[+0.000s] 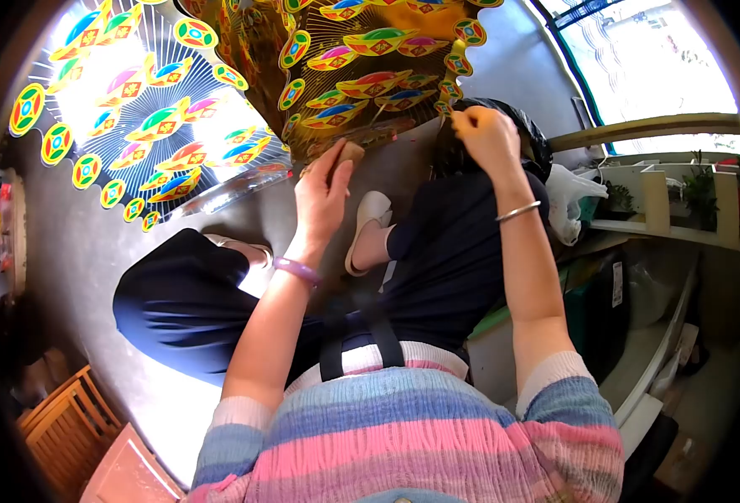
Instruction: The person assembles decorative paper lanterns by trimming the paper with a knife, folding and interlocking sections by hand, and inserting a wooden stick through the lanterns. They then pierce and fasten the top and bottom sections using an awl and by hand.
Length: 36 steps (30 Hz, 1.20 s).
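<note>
My left hand [323, 191], with a purple bangle at the wrist, is closed around a small brown block-like piece [351, 153]. It is at the lower edge of a shiny gold panel [370, 60] covered in colourful printed motifs. My right hand [489, 141], wearing a silver bangle, is raised beside the panel's right edge with fingers pinched; what they hold, if anything, is too small to tell. Left of the gold panel spreads a reflective silver panel [156, 109] with similar motifs and round scalloped edging.
A black plastic bag [533, 138] stands beyond my right knee, beside a white plastic bag [564, 201]. Potted plants [699, 194] sit on a white shelf at the right. A wooden chair [70, 427] and a reddish table [131, 471] are at lower left.
</note>
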Tool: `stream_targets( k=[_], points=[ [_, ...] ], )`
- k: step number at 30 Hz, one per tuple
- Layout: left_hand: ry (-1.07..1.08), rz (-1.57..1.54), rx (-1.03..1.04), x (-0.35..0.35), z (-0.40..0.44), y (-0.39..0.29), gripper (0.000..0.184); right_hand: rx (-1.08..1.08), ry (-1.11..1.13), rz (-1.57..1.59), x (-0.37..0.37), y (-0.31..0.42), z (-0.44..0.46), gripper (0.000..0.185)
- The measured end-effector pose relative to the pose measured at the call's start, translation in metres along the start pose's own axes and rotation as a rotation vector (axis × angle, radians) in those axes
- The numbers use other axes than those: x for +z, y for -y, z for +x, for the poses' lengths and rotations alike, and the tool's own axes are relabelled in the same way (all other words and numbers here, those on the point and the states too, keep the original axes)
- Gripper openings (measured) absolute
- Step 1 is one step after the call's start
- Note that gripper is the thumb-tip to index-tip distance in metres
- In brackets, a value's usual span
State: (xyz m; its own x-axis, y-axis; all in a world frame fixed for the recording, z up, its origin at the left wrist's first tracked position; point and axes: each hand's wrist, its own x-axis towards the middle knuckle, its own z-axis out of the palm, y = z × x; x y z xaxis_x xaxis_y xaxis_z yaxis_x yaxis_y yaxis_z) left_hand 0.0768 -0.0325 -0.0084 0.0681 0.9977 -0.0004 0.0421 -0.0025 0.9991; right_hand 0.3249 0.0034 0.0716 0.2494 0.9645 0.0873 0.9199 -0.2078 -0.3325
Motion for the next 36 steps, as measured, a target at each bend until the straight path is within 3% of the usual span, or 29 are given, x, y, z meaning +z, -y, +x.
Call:
stream_targets(
  k=[3, 4, 6, 9, 14, 36],
  points=[
    [0.070, 0.090, 0.004, 0.027, 0.015, 0.009, 0.036, -0.046, 0.052, -0.176, 0.022, -0.055, 0.038, 0.030],
    [0.064, 0.129, 0.101, 0.038, 0.022, 0.021, 0.036, -0.100, 0.063, -0.159, 0.030, -0.059, 0.046, 0.029],
    [0.081, 0.132, 0.075, 0.053, 0.031, 0.034, 0.035, -0.203, 0.091, -0.119, 0.046, -0.062, 0.057, 0.029],
    [0.108, 0.144, 0.048, 0.069, 0.042, 0.040, 0.036, -0.100, 0.098, -0.087, 0.068, -0.065, 0.068, 0.029],
    [0.135, 0.205, 0.065, 0.086, 0.055, 0.044, 0.037, -0.127, 0.083, 0.187, 0.085, -0.091, 0.072, 0.028],
    [0.074, 0.137, 0.084, 0.112, 0.064, 0.058, 0.032, -0.239, -0.061, 0.148, 0.091, -0.085, 0.064, 0.013]
  ],
)
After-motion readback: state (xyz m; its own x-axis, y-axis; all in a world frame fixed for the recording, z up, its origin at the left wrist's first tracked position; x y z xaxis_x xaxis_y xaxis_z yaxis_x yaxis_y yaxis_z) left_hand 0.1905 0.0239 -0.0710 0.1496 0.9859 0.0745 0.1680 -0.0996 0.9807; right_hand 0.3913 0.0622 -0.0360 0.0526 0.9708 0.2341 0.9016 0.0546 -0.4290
